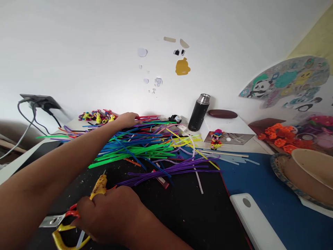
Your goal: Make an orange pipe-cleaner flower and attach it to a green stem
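Several red stems (150, 117) near the wall (104, 52), just at the left hand (127, 120); pinched or merely touched, impossible to tell. Probably light, fuzzy and springy, easily bent, hardly slippery; best taken near one end. Well beyond the right hand (114, 215), with green stems (135, 152) and purple stems (178, 168) between. Right hand curled at a smudged yellow tool (100, 185), impossible to tell whether gripping.

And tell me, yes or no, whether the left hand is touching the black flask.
No, the left hand is at the red stems, apart from the black flask, which stands farther right.
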Demonstrator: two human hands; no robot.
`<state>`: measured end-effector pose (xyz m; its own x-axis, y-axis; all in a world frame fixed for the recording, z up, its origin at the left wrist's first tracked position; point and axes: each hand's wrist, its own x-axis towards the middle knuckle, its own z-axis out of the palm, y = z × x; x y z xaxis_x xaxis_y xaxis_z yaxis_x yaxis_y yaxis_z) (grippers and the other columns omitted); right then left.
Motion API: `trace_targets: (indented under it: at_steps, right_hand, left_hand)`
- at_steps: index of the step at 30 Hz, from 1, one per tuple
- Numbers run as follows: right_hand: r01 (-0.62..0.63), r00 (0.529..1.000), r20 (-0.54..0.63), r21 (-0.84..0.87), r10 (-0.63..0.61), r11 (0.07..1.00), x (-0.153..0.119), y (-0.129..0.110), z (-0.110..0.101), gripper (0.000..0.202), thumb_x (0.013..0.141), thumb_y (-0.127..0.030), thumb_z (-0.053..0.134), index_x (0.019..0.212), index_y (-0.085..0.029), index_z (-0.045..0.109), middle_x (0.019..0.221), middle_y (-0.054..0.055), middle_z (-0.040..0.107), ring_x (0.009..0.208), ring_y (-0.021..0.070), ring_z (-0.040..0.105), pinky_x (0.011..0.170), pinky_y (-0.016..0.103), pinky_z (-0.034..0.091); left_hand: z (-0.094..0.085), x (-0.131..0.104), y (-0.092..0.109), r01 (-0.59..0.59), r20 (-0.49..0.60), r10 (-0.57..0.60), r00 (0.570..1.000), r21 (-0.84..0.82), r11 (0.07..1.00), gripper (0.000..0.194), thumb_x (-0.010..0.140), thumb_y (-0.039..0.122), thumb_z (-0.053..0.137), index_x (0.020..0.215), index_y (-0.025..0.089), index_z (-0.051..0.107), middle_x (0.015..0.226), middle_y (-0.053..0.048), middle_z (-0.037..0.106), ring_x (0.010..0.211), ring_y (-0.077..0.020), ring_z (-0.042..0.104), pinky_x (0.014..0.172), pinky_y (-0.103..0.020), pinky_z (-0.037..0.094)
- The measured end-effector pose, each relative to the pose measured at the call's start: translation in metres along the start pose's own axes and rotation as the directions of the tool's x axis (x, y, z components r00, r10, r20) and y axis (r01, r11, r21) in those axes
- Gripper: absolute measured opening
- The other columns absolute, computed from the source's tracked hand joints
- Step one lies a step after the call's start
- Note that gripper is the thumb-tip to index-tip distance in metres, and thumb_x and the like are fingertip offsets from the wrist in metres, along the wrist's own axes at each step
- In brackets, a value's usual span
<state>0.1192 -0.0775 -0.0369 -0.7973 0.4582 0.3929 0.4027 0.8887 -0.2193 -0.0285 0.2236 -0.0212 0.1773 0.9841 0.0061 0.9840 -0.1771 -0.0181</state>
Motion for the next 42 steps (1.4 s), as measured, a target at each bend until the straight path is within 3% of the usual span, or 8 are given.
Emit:
trace_targets:
  at_steps: [5, 10, 15, 21, 25, 30, 35, 42]
  right_hand:
    - [0.007, 1.000, 0.016, 0.024, -0.008, 1.000, -0.002, -0.001, 0.003, 0.022, 0.112, -0.037, 0.058, 0.103, -0.017, 0.061, 0.081, 0.004, 0.080, 0.061, 0.0232, 0.078, 0.046, 0.033, 0.060]
    - [-0.001, 1.000, 0.019, 0.008, 0.001, 1.000, -0.002, -0.001, -0.001, 0.027, 0.112, -0.042, 0.057, 0.102, -0.017, 0.061, 0.080, 0.005, 0.080, 0.060, 0.0222, 0.077, 0.049, 0.031, 0.060]
    - [0.010, 0.999, 0.038, -0.009, -0.010, 1.000, 0.001, 0.000, -0.007, 0.032, 0.113, -0.045, 0.056, 0.096, -0.018, 0.062, 0.082, 0.005, 0.080, 0.061, 0.0218, 0.078, 0.045, 0.030, 0.057]
    - [0.004, 0.999, 0.043, 0.020, -0.005, 1.000, -0.001, -0.001, -0.007, 0.031, 0.111, -0.043, 0.058, 0.096, -0.017, 0.062, 0.076, 0.005, 0.078, 0.058, 0.0219, 0.076, 0.047, 0.030, 0.059]
    - [0.004, 1.000, 0.018, 0.027, -0.004, 1.000, -0.003, -0.001, -0.005, 0.028, 0.113, -0.040, 0.057, 0.100, -0.016, 0.062, 0.079, 0.005, 0.079, 0.060, 0.0221, 0.077, 0.047, 0.032, 0.060]
    - [-0.003, 0.999, 0.036, 0.031, 0.002, 1.000, -0.003, -0.001, -0.002, 0.030, 0.112, -0.043, 0.058, 0.101, -0.016, 0.062, 0.080, 0.006, 0.079, 0.059, 0.0232, 0.076, 0.045, 0.034, 0.061]
    - [-0.008, 0.999, 0.033, 0.040, 0.007, 0.999, -0.001, 0.000, 0.001, 0.033, 0.112, -0.046, 0.059, 0.099, -0.016, 0.062, 0.080, 0.006, 0.079, 0.060, 0.0241, 0.077, 0.047, 0.034, 0.062]
    - [-0.013, 1.000, 0.010, 0.030, 0.013, 0.999, 0.000, -0.001, 0.007, 0.033, 0.110, -0.046, 0.062, 0.095, -0.017, 0.063, 0.078, 0.006, 0.079, 0.057, 0.0226, 0.076, 0.047, 0.031, 0.061]
  left_hand:
    - [0.005, -0.002, -0.008, 0.011, 0.020, -0.012, 1.000, 0.051, 0.999, 0.046, 0.092, 0.050, 0.057, 0.119, 0.024, 0.084, 0.118, -0.015, 0.085, 0.110, -0.0375, 0.076, 0.087, -0.038, 0.056]
    - [0.003, -0.009, -0.014, 0.012, 0.036, -0.014, 0.999, 0.061, 0.998, 0.048, 0.091, 0.048, 0.058, 0.124, 0.025, 0.083, 0.121, -0.014, 0.084, 0.111, -0.0374, 0.076, 0.088, -0.038, 0.056]
    - [0.006, -0.017, -0.015, 0.022, 0.056, -0.025, 0.998, 0.053, 0.998, 0.044, 0.087, 0.050, 0.062, 0.114, 0.024, 0.086, 0.114, -0.015, 0.086, 0.107, -0.0372, 0.077, 0.086, -0.037, 0.057]
    - [-0.011, -0.025, -0.020, 0.006, 0.007, -0.006, 1.000, 0.012, 1.000, 0.052, 0.092, 0.055, 0.053, 0.119, 0.021, 0.083, 0.116, -0.017, 0.084, 0.106, -0.0378, 0.077, 0.083, -0.038, 0.055]
    - [-0.024, -0.035, -0.024, -0.063, 0.029, 0.064, 0.998, -0.036, 0.997, 0.054, 0.089, 0.062, 0.054, 0.112, 0.024, 0.084, 0.100, -0.011, 0.085, 0.093, -0.0326, 0.077, 0.079, -0.035, 0.054]
    - [-0.029, -0.039, -0.022, -0.152, 0.182, 0.175, 0.967, -0.132, 0.979, 0.053, 0.085, 0.071, 0.056, 0.088, 0.027, 0.086, 0.074, -0.006, 0.079, 0.076, -0.0303, 0.074, 0.070, -0.035, 0.050]
    - [-0.021, -0.019, -0.014, -0.017, -0.034, 0.014, 0.999, -0.092, 0.996, 0.061, 0.094, 0.063, 0.047, 0.121, 0.022, 0.084, 0.103, -0.011, 0.086, 0.095, -0.0324, 0.077, 0.078, -0.035, 0.053]
    - [0.011, -0.002, 0.002, -0.061, 0.055, 0.062, 0.997, -0.021, 0.998, 0.047, 0.087, 0.050, 0.059, 0.114, 0.024, 0.086, 0.110, -0.012, 0.086, 0.102, -0.0347, 0.078, 0.084, -0.035, 0.054]
